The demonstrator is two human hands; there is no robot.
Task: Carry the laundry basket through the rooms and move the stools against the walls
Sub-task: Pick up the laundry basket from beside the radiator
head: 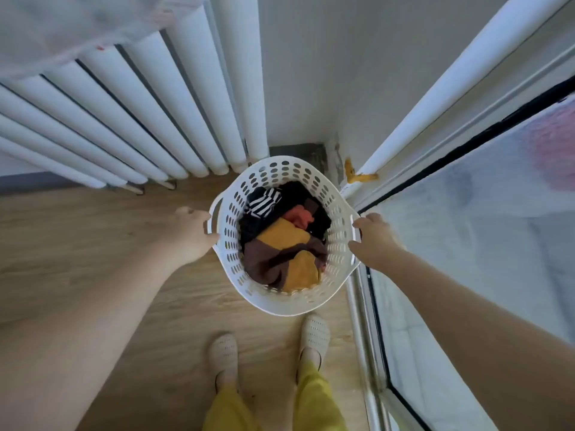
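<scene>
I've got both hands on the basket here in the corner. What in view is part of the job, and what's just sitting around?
Job:
- white laundry basket, with clothes in it
- left hand at its left handle
- right hand at its right handle

Just around:
- white radiator
- glass door frame
- orange clip at the frame's foot
- no stools in view

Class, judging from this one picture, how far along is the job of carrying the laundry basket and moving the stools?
Done: nothing shows as finished. In hand: the left hand and right hand grip the handles of the white laundry basket, full of clothes, in the corner by the radiator. Left: the carrying, and the stools, none in view.
</scene>
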